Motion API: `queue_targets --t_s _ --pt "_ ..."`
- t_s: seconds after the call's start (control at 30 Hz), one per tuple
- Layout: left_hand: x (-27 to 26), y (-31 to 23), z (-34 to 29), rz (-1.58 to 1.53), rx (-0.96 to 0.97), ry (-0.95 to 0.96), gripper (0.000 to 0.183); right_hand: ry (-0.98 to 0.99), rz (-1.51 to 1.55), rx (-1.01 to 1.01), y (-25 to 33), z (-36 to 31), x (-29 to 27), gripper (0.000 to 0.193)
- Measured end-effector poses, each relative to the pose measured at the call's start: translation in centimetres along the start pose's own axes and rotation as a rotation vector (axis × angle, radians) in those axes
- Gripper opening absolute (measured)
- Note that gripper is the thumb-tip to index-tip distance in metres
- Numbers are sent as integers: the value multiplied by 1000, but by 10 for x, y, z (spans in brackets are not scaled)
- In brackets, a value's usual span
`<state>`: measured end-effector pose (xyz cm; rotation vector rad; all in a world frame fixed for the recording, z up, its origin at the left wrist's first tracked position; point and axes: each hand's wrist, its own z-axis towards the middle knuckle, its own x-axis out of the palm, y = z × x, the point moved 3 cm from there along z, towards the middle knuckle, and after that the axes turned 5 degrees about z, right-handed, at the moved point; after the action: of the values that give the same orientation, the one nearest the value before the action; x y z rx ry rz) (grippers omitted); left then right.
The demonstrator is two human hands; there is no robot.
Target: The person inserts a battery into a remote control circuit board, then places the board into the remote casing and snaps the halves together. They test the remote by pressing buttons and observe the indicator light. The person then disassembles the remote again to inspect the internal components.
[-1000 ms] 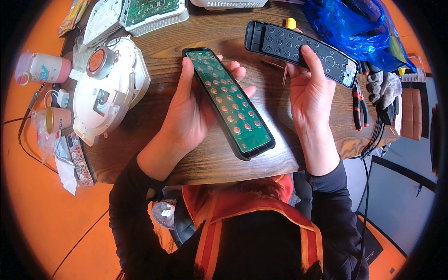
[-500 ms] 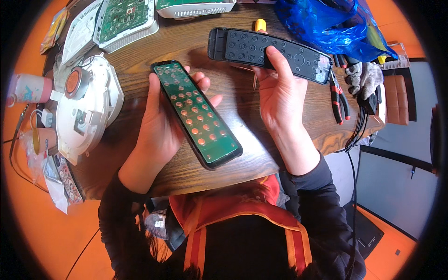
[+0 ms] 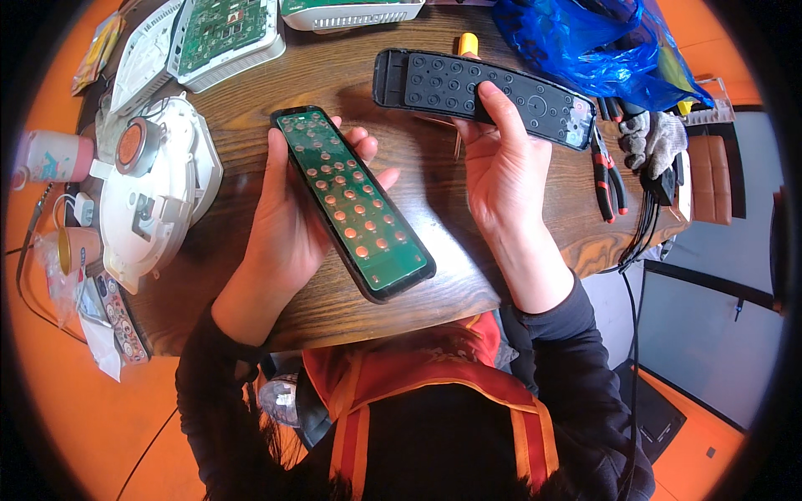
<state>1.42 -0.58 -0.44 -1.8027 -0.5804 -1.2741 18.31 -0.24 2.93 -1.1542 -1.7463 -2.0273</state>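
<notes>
In my left hand (image 3: 288, 196) lies one half of an opened remote control (image 3: 359, 200), a black shell with a green circuit board dotted with round copper-coloured contacts. The thumb presses along its left edge and the fingertips curl round the right edge from beneath. My right hand (image 3: 510, 154) grips the other half, a black remote control cover (image 3: 455, 88) with its inner side and ringed button pad facing up. Its thumb rests on the pad; the other fingers are mostly hidden behind. Both halves are held apart from each other above the wooden table (image 3: 451, 275).
White housings with a green circuit board (image 3: 225, 37) stand at the back left. A round white casing with a speaker (image 3: 138, 149) sits at the left. Blue plastic bag (image 3: 576, 50), red-black pliers (image 3: 614, 179) and grey gloves (image 3: 656, 142) lie at the right. A yellow handle (image 3: 468, 43) shows behind the cover.
Almost nothing differs. The circuit-board half in my left hand has shifted very slightly; both hands keep their grips.
</notes>
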Motion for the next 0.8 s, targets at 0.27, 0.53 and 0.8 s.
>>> queue_targets --t_s 0.27,0.53,0.8 --pt "-6 0 1 36 -4 58 58 2 -11 -13 -1 2 -3 37" --pt "-7 0 1 38 -5 55 58 14 -18 -31 -1 2 -5 35" --pt "-6 0 1 29 -3 76 58 13 -32 -16 0 2 -5 34"
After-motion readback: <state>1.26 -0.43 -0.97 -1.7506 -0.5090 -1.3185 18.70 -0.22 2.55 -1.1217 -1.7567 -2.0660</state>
